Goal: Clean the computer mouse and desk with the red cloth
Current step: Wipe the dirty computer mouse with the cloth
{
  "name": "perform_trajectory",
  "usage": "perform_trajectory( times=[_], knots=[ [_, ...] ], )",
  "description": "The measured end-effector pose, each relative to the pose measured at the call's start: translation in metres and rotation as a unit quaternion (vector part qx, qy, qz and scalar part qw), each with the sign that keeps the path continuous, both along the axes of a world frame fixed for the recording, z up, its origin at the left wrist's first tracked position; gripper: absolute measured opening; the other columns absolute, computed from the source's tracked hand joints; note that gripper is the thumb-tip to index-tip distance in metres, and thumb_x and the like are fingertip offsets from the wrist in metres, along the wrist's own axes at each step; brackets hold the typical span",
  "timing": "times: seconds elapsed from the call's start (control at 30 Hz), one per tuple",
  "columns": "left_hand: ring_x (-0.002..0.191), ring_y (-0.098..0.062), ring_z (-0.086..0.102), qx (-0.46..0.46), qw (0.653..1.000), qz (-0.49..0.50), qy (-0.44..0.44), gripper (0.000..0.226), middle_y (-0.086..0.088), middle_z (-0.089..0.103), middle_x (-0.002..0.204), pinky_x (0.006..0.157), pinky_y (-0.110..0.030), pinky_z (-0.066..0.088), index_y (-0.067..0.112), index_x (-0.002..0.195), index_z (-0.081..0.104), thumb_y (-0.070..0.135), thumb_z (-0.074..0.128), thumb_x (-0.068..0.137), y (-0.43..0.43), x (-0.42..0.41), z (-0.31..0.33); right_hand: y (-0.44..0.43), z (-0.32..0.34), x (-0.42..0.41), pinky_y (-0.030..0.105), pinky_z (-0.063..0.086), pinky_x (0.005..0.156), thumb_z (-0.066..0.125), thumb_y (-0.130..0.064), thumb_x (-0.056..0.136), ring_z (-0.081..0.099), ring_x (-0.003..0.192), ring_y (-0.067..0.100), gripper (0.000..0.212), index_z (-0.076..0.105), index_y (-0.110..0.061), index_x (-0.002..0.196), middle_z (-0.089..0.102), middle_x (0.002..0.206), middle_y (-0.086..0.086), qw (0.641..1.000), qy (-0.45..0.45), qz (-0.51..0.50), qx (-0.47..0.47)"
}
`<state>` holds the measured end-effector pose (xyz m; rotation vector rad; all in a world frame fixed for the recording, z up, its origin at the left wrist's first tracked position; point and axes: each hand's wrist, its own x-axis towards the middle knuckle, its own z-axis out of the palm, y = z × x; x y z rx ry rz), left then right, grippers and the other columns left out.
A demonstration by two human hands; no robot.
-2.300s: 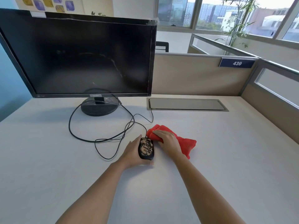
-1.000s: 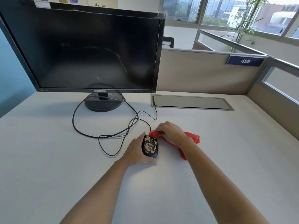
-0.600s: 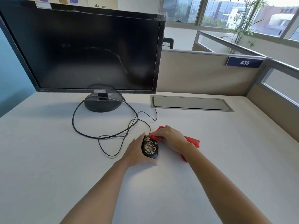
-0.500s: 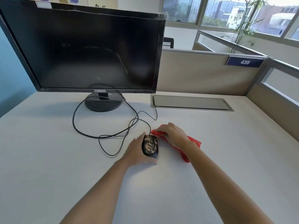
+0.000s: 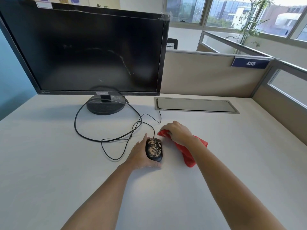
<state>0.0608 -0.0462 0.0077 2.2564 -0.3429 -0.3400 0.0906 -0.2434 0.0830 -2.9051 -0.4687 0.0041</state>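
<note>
The mouse (image 5: 154,149) sits on the desk (image 5: 49,163), in front of the monitor (image 5: 86,52) and a little to its right, its cord looping back toward the monitor's base. Its black top is covered with tan, mottled blotches; whether they are grime or a printed pattern I cannot tell, but if grime, the mouse has not been wiped clean.

The left hand (image 5: 141,155) cups the mouse from its left side, fingers along its flank and thumb curled under its near end, holding it steady against the desk. The right hand (image 5: 177,132) is just right of the mouse, clenched down on the cloth (image 5: 187,155), bunching its far end against the desk. The rest of the cloth trails toward the person under the wrist, lying flat beside the mouse. Cloth and mouse look close but apart; a thin strip of bare desk shows between them.

My reading is that the task is at an early point. The cloth is gathered and in hand, the mouse is braced for wiping, yet the cloth is not on it. The desk around the mouse looks plain and pale, with no visible streaks or damp marks, so nothing shows how much of it has been wiped. Left to do, as far as I can judge: rub the top and sides of the mouse, then sweep the desk around it.
</note>
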Motion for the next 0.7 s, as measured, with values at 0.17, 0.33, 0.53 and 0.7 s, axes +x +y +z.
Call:
perform_trajectory(
  times=[0.17, 0.33, 0.53, 0.7],
  knots=[
    [0.140, -0.021, 0.025, -0.009, 1.000, 0.005, 0.002, 0.160, 0.006, 0.031, 0.150, 0.113, -0.044, 0.025, 0.029, 0.147, -0.015, 0.067, 0.081, 0.026, 0.000, -0.001, 0.003, 0.032, 0.002, 0.001, 0.034, 0.043, 0.081, 0.047, -0.008, 0.092, 0.045, 0.115, 0.020, 0.033, 0.062, -0.025, 0.116, 0.062, 0.120, -0.004, 0.995, -0.021, 0.098, -0.024],
    [0.138, -0.015, 0.027, -0.018, 1.000, 0.003, 0.005, 0.160, 0.014, 0.031, 0.148, 0.113, -0.041, 0.026, 0.031, 0.144, -0.021, 0.066, 0.083, 0.027, 0.000, -0.001, 0.003, 0.037, 0.002, 0.011, 0.030, 0.039, 0.079, 0.043, -0.007, 0.095, 0.045, 0.116, 0.022, 0.033, 0.061, -0.023, 0.118, 0.060, 0.123, -0.003, 0.979, -0.031, 0.140, -0.148],
    [0.138, -0.014, 0.026, -0.020, 1.000, 0.003, 0.000, 0.160, 0.015, 0.028, 0.150, 0.114, -0.041, 0.026, 0.031, 0.144, -0.022, 0.068, 0.081, 0.026, 0.000, -0.002, 0.002, 0.038, 0.004, 0.012, 0.030, 0.038, 0.077, 0.046, -0.009, 0.094, 0.043, 0.118, 0.021, 0.032, 0.062, -0.026, 0.115, 0.060, 0.122, -0.004, 0.983, -0.013, 0.140, -0.114],
    [0.136, -0.014, 0.029, -0.021, 1.000, 0.002, -0.004, 0.159, 0.016, 0.032, 0.147, 0.113, -0.041, 0.027, 0.031, 0.144, -0.019, 0.066, 0.083, 0.028, 0.000, -0.001, 0.003, 0.036, 0.006, 0.015, 0.031, 0.041, 0.087, 0.046, -0.019, 0.097, 0.044, 0.120, 0.021, 0.026, 0.060, -0.025, 0.118, 0.058, 0.126, -0.002, 0.983, -0.025, 0.111, -0.142]
  ],
)
